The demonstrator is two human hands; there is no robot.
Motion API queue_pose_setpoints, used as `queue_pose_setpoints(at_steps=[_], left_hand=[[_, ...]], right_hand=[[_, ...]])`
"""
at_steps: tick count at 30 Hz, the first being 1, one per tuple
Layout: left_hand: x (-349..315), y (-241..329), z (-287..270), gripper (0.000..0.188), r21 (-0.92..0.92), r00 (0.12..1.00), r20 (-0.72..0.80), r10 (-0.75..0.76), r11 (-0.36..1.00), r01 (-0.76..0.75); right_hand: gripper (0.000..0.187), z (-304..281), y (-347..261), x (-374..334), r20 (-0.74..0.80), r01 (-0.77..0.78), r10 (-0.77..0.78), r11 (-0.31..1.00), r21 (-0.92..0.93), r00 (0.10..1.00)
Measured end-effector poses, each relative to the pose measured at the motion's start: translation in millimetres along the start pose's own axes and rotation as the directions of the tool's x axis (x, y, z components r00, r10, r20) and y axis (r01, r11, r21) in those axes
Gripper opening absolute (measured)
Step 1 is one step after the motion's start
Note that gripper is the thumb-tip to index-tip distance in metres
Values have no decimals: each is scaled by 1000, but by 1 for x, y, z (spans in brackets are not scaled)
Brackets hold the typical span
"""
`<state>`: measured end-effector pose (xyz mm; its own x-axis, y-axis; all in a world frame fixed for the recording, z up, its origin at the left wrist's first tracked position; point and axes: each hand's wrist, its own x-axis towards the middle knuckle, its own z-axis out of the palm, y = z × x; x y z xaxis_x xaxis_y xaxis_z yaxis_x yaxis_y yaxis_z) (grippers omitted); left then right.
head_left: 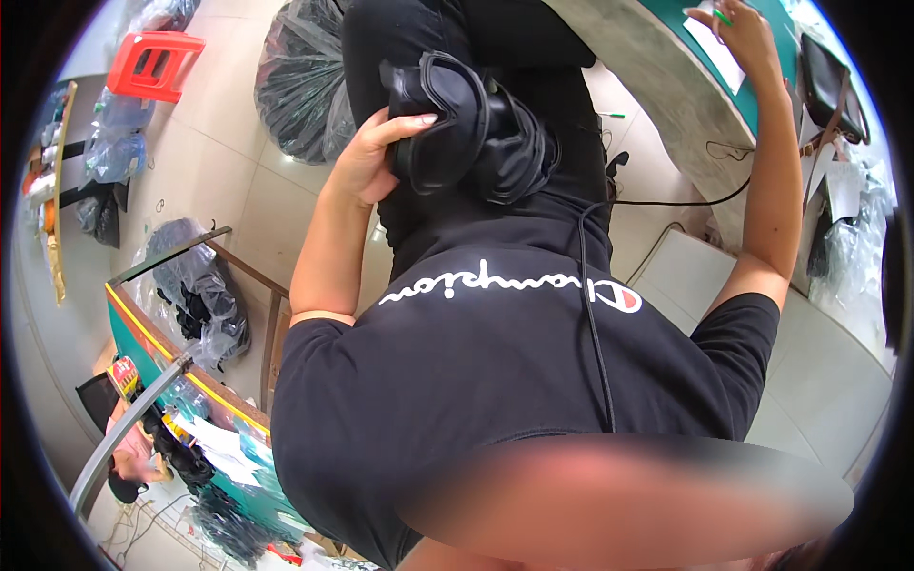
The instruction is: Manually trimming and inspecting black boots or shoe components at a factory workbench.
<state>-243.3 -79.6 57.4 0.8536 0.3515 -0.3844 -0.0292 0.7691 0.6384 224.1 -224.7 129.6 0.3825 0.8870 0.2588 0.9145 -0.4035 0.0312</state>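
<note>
My left hand (376, 157) grips a shiny black leather-like item (443, 128) with rounded lobes and a curved raised seam, resting on my lap. Its thumb lies on top, while the other fingers are mostly hidden behind the item. I cannot tell exactly what kind of item it is. Far to the right, my right hand (743, 36) is over a green tabletop (769, 103), beside a white sheet of paper (721, 59). A slim, pen-like thing with a green end (723, 17) sits between its bent fingers.
A black bag (833, 90) lies at the table's right. Plastic-wrapped bundles (303, 86) and a red stool (155, 67) stand on the tiled floor. A cluttered green table (205, 428) is at lower left, with another person (138, 457) beyond. A black cord (681, 203) runs at right.
</note>
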Motion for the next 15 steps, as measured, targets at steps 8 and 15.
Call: queue_pose_setpoints(at_steps=[8, 15], left_hand=[[-14, -11, -50, 33, 160, 970, -222, 97, 985, -61], [-14, -6, -62, 41, 355, 998, 14, 57, 933, -58]], right_hand=[[38, 25, 48, -7, 135, -300, 281, 943, 143, 950], [41, 32, 71, -29, 391, -520, 448, 849, 95, 804]])
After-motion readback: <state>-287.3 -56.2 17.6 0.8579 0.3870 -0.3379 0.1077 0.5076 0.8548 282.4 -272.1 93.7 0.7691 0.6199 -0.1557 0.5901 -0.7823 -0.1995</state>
